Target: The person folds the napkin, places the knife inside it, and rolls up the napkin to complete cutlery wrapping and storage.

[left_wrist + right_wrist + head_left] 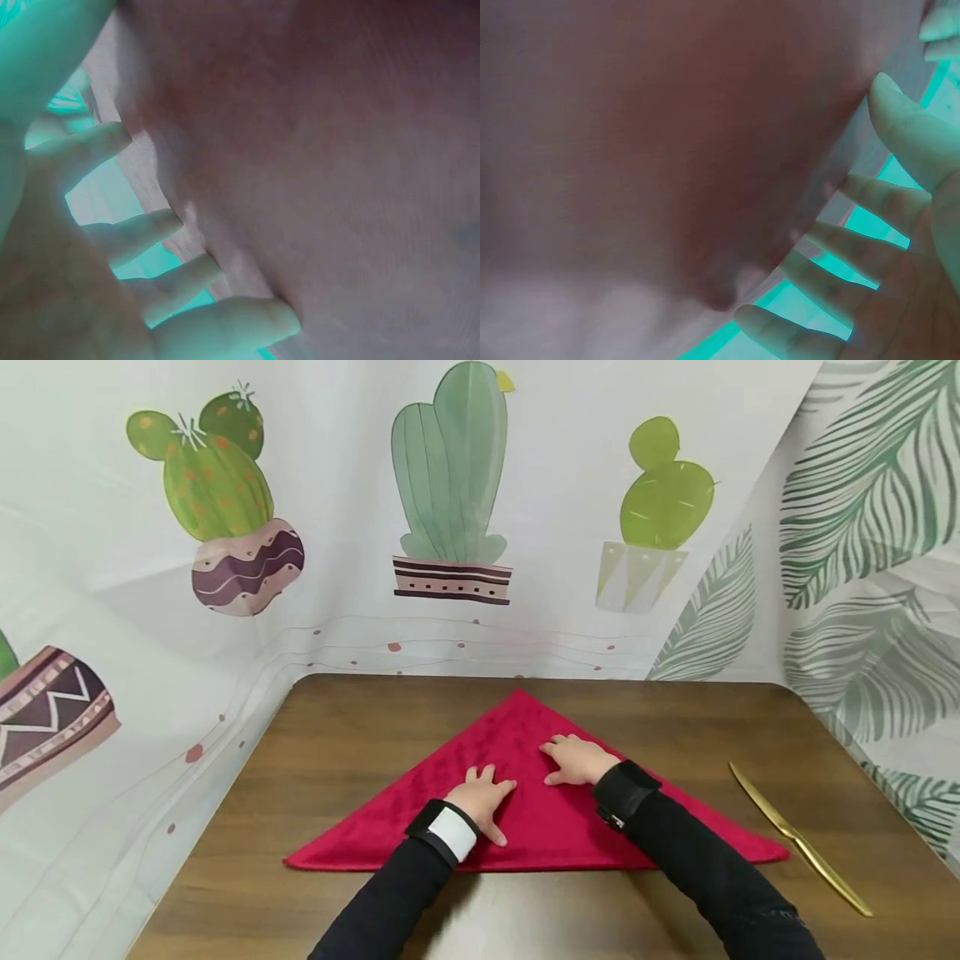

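A red cloth napkin (525,839), folded into a large triangle, lies flat on the wooden table with its peak pointing away and its long edge toward me. My left hand (478,799) rests on its middle, fingers spread. Farther up and to the right, my right hand (577,760) touches the cloth near its right sloping edge, fingers extended. In the left wrist view the left fingertips (281,316) meet the cloth surface. The right wrist view shows the right fingers (787,330) spread against the cloth too. Neither hand grips anything.
A gold table knife (798,839) lies slantwise on the wooden table (360,727), just right of the napkin's right corner. Behind the table hangs a white curtain (337,568) printed with potted cacti and leaves.
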The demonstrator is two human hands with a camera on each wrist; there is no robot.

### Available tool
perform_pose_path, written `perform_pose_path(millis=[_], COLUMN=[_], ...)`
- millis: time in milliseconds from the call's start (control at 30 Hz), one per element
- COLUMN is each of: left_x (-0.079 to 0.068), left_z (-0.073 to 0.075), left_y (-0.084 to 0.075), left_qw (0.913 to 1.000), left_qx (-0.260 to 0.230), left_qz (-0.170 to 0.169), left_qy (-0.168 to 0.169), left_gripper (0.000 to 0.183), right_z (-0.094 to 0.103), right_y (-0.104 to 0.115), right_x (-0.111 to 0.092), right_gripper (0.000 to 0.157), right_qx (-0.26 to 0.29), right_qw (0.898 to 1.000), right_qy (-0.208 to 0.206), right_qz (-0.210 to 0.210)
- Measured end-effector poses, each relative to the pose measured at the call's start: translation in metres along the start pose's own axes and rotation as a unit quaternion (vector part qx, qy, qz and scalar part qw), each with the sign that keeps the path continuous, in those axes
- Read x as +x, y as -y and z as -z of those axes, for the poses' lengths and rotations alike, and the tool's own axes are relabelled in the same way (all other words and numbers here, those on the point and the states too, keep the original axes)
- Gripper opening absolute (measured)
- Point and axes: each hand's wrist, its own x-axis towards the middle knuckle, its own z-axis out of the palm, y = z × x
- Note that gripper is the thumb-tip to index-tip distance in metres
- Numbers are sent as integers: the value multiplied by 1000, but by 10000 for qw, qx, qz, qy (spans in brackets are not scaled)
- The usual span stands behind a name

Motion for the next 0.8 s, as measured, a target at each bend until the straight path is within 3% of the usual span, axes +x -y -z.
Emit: perform_pose_path(millis=[133,167,267,433,600,800], left_x=[-5,-10,-25,-64,-108,-147], left_z=[2,7,7,3,-2,-10], left_y=[7,8,22,53,88,126], left_qw=[9999,9997,9994,9980,9957,9943], left_qx=[-167,-203,-301,-436,-314,-516], left_qz=[-12,101,116,208,378,710], left_qy=[-31,52,-106,-404,-779,-610], left_gripper=[80,78,75,69,51,35], right_z=[-8,-10,-16,-28,-33,-37], right_y=[-15,-19,-32,-56,-77,-105], right_x=[-31,-39,-65,-118,-161,-194], right_gripper=[61,61,60,50,25,31], right_qx=[16,18,-43,-96,-104,79], right_qw=[10000,10000,9998,9975,9926,9916], right_qy=[-13,-42,-217,-702,-1207,-1287], right_qz=[9,-9,11,72,51,-80])
